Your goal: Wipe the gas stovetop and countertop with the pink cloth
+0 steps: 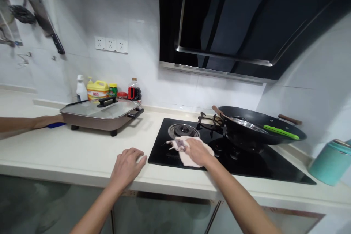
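Note:
My right hand (196,150) presses a pale pink cloth (189,159) onto the black glass gas hob (170,153), just in front of the left burner (183,130). The cloth's dark-stained edge bunches up beside my fingers. My left hand (128,166) lies on the white countertop (90,151) near its front edge, left of the hob, with its thumb apart and nothing held. A pot-support grate (211,121) sits askew behind the burner. A large black wok (290,137) covers the hob's right side, with a bright green-handled utensil (281,132) in it.
A lidded electric pan (90,119) stands on the left, with another person's hand (48,120) beside it near something blue (56,125). Bottles, including yellow detergent (98,89), line the back wall. A teal container (330,162) is at right; the black range hood (219,18) overhangs.

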A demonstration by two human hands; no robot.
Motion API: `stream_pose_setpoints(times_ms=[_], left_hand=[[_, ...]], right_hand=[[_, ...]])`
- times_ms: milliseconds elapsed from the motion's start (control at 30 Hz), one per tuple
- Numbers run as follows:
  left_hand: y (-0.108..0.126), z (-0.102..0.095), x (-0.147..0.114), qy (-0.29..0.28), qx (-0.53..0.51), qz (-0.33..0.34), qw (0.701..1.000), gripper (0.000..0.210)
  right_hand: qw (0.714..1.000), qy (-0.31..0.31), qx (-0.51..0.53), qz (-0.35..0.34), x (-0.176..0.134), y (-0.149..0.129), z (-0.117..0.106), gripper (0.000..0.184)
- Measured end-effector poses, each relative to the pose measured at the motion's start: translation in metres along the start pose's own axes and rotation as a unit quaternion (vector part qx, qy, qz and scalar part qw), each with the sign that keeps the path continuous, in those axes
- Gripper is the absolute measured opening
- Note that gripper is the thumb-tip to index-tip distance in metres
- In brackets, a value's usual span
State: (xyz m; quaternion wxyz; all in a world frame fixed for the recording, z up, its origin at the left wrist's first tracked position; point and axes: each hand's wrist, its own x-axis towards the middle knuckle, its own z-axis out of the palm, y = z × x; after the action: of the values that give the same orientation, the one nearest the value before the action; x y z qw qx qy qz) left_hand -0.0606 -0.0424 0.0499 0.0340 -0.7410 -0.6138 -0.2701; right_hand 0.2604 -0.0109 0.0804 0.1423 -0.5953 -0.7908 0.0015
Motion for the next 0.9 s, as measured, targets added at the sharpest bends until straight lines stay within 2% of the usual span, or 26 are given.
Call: stream_pose_setpoints(times_ms=[67,167,233,300,467,633,767,833,900], left_hand=[[0.001,0.0,0.0,0.001,-0.005,-0.004,1.0,0.035],[0.003,0.0,-0.001,0.001,-0.008,-0.01,1.0,0.034],[0.003,0.0,-0.001,0.003,-0.008,-0.011,1.0,0.034],[0.003,0.001,-0.003,0.008,-0.011,-0.01,1.0,0.034],[0.005,0.002,-0.005,0.017,-0.028,-0.005,0.999,0.033],[0.009,-0.001,-0.006,0.011,-0.044,-0.013,0.999,0.035],[0.007,-0.001,-0.007,0.018,-0.066,-0.01,0.998,0.036],[0.005,0.001,-0.008,0.025,-0.073,-0.014,0.997,0.037],[0.004,0.003,-0.008,0.037,-0.081,-0.02,0.996,0.037]], right_hand=[[0.995,0.009,-0.029,0.1,0.009,0.021,0.002,0.04],[0.974,0.014,-0.057,0.218,0.026,0.035,0.008,0.042],[0.965,0.015,-0.063,0.253,0.034,0.036,0.012,0.043],[0.965,0.014,-0.065,0.253,0.034,0.035,0.014,0.045],[0.984,-0.002,-0.07,0.162,0.009,0.021,0.014,0.046],[0.999,-0.025,-0.046,0.006,-0.002,-0.033,0.028,0.05],[0.994,-0.04,-0.015,-0.102,0.027,-0.082,0.041,0.049],[0.991,-0.041,-0.002,-0.125,0.051,-0.095,0.044,0.045],[0.992,-0.036,0.006,-0.12,0.076,-0.101,0.045,0.044]])
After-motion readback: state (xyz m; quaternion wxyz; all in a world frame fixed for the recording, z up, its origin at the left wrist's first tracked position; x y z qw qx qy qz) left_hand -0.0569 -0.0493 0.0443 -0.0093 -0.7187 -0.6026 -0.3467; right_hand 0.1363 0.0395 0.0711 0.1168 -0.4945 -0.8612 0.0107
